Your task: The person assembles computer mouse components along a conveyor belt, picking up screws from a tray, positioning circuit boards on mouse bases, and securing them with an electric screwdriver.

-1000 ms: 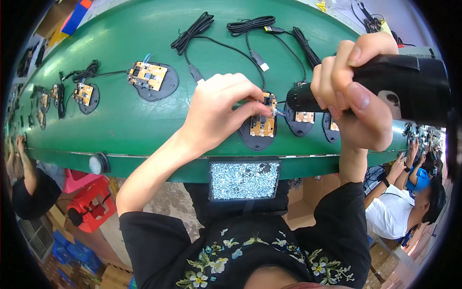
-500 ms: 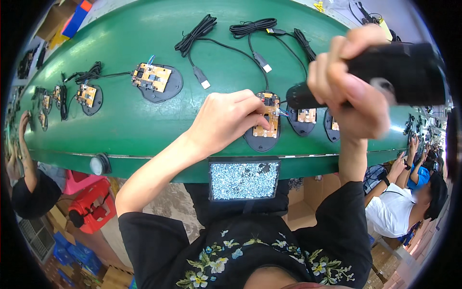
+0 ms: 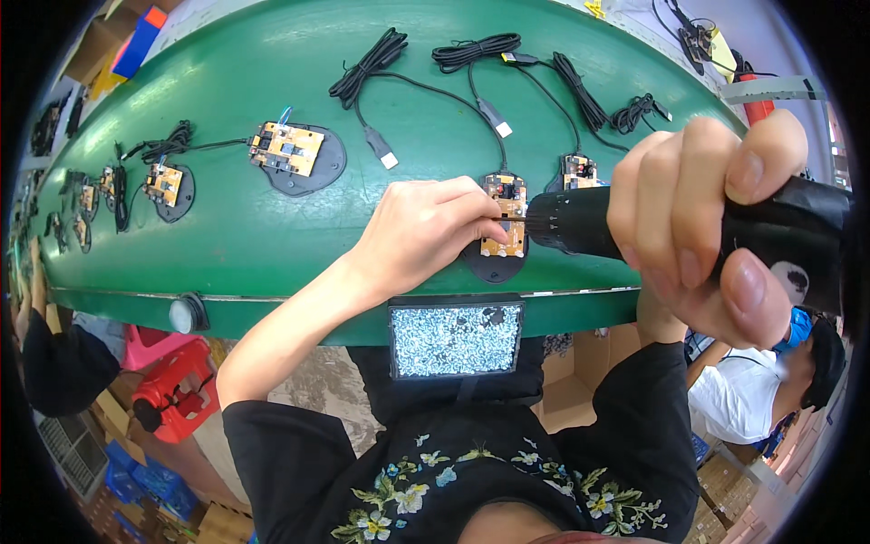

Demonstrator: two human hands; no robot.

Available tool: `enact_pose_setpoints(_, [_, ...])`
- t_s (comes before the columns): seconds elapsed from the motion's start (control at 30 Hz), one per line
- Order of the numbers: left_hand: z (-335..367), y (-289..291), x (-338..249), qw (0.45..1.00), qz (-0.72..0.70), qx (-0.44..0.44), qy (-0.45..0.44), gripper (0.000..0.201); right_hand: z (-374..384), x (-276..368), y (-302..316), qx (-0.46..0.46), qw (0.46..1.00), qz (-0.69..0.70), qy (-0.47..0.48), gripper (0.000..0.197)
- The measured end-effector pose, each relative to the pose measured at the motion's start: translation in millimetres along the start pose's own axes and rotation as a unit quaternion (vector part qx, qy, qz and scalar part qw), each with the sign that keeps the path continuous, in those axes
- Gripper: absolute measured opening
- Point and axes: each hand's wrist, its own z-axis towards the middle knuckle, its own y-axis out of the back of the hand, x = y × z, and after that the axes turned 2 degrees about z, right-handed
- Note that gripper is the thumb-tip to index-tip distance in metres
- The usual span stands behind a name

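Right hand (image 3: 707, 218) grips driver (image 3: 580, 220); left hand (image 3: 426, 225)'s at board (image 3: 505, 192) near front table edge (image 3: 249, 294), probably steadying it, can't tell if pinching.

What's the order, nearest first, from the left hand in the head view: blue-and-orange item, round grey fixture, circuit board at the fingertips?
From the left hand:
1. Circuit board: to its right, partly covered.
2. Round grey fixture: left, lower in view.
3. Blue-and-orange item: upper left.
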Motion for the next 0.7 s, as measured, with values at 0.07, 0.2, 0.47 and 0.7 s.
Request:
enact_pose_setpoints(0.07, [1, -2, 0, 1.0, 0.0, -0.001, -0.004, 0.017, -1, -1, 3, -0.001, 1.0, 0.001, 0.0, 0.041])
enact_pose_setpoints(0.2, [2, -6, 1, 1.0, 0.006, 0.001, 0.0, 0.02, -4, -4, 7, 0.0, 1.0, 0.01, -0.016, 0.041])
enact_pose_setpoints(0.47, [11, 10, -10, 0.998, 0.037, -0.048, -0.019, 0.032, 0, -11, 9, -0.004, 1.0, 0.008, -0.029, 0.039])
enact_pose_setpoints(0.7, [9, 27, -19, 0.962, -0.102, 0.242, -0.074, 0.032, 7, -11, -4, -0.113, 0.991, -0.045, -0.06, 0.033])
